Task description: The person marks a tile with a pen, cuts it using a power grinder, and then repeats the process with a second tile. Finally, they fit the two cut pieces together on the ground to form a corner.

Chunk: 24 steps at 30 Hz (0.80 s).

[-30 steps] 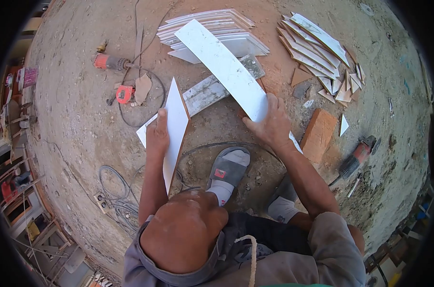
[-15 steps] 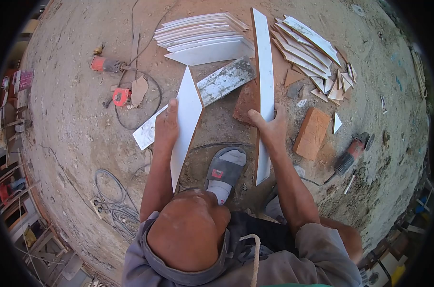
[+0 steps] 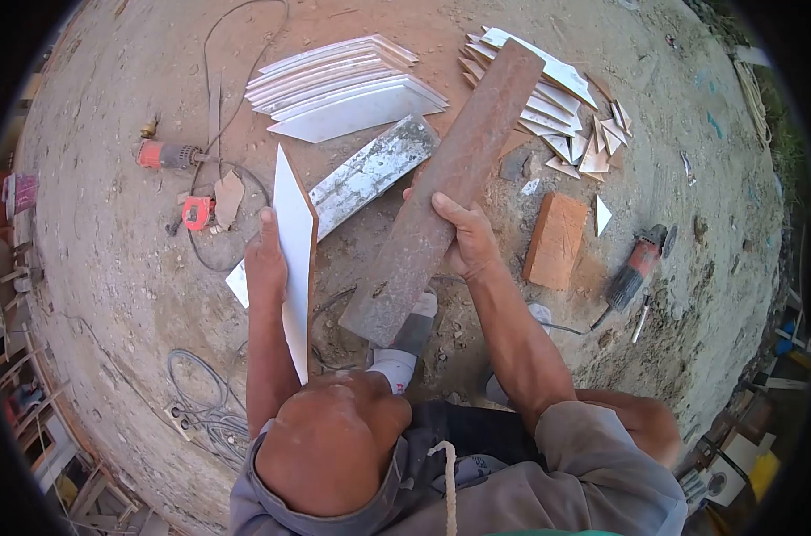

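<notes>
My left hand (image 3: 264, 259) grips a white pointed tile piece (image 3: 294, 241), held nearly on edge so its brown back shows along the right side. My right hand (image 3: 463, 239) holds a long tile strip (image 3: 441, 192) with its rough brown back turned up, slanting from near my foot up to the right. Beneath both lies a dusty grey straightedge (image 3: 369, 170) on the dirt floor.
Stacked white cut tiles (image 3: 343, 85) lie ahead, another pile of strips and offcuts (image 3: 557, 98) at the upper right. A brick (image 3: 555, 237) and an angle grinder (image 3: 633, 263) lie right. A red power tool (image 3: 164, 154), a tape measure (image 3: 195, 213) and coiled cables (image 3: 204, 384) lie left.
My right hand has flipped the long strip from white face, through edge-on, to brown back up. My left hand has tilted the pointed piece closer to edge-on.
</notes>
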Available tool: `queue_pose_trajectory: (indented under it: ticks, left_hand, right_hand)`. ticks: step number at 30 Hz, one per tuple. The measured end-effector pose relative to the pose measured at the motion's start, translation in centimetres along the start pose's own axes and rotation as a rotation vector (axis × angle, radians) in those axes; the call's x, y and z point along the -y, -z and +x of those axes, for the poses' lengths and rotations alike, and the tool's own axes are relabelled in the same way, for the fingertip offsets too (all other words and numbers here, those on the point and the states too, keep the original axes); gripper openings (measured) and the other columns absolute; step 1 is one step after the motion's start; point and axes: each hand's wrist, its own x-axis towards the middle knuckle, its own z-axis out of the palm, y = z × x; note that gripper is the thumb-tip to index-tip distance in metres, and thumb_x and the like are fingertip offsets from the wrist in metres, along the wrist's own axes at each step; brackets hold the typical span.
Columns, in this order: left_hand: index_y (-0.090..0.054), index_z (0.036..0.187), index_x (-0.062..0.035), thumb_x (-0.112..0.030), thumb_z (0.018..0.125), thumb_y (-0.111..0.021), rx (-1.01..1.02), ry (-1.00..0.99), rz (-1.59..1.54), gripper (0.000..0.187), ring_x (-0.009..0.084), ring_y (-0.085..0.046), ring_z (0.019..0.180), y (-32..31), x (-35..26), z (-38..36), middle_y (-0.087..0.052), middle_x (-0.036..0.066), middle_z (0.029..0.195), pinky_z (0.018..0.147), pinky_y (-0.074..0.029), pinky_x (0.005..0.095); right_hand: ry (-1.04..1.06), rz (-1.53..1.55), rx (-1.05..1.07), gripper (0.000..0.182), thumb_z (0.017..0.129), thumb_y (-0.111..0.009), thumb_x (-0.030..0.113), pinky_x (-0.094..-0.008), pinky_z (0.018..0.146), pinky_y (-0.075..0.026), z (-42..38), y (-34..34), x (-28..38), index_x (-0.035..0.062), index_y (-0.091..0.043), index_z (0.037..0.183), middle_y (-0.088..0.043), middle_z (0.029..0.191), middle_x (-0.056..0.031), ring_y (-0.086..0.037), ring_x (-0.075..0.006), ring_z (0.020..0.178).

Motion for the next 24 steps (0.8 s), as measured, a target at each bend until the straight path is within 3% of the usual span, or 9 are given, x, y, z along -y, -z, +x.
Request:
queue_pose_trajectory:
  ticks: [4, 11, 14, 24]
  left_hand:
    - [-0.069, 0.105, 0.0045, -0.070, 0.093, -0.044, 0.032, -0.043, 0.049, 0.079, 0.0181, -0.063, 0.079, -0.1, -0.2, -0.1, -0.068, 0.011, 0.091, 0.071, -0.049, 0.0313]
    - [-0.065, 0.091, 0.0109, -0.073, 0.092, -0.041, -0.083, -0.076, 0.172, 0.087, 0.0210, -0.049, 0.075, -0.9, -1.9, -1.2, -0.062, 0.014, 0.081, 0.074, -0.042, 0.0363]
    - [-0.066, 0.098, 0.0100, -0.070, 0.095, -0.038, -0.014, -0.034, 0.178, 0.085, 0.0232, -0.055, 0.079, -0.7, -1.8, -1.0, -0.064, 0.017, 0.081, 0.078, -0.044, 0.0378]
    - [-0.065, 0.094, 0.0120, -0.070, 0.095, -0.037, -0.047, -0.079, 0.145, 0.087, 0.0212, -0.054, 0.078, -1.1, -2.6, -1.7, -0.064, 0.015, 0.081, 0.077, -0.044, 0.0357]
  right_hand:
    - [-0.003, 0.014, -0.070, 0.048, 0.089, -0.070, 0.019, -0.0430, 0.093, -0.052, 0.2, 1.0, -2.2, -0.0047, -0.052, 0.127, -0.064, 0.118, -0.0185, -0.063, -0.0277, 0.106]
    - [-0.045, -0.059, -0.066, 0.051, 0.089, -0.069, 0.019, -0.0443, 0.097, -0.049, -0.3, 1.9, -3.3, -0.0045, -0.050, 0.130, -0.062, 0.123, -0.0175, -0.061, -0.0279, 0.110]
    - [-0.050, -0.079, -0.088, 0.051, 0.089, -0.070, 0.019, -0.0439, 0.098, -0.049, -0.4, 2.2, -3.5, -0.0039, -0.050, 0.130, -0.062, 0.123, -0.0173, -0.061, -0.0276, 0.109]
    - [-0.061, -0.048, -0.009, 0.054, 0.087, -0.073, 0.019, -0.0446, 0.097, -0.050, 0.2, 1.3, -1.9, -0.0034, -0.051, 0.130, -0.062, 0.123, -0.0170, -0.061, -0.0281, 0.111]
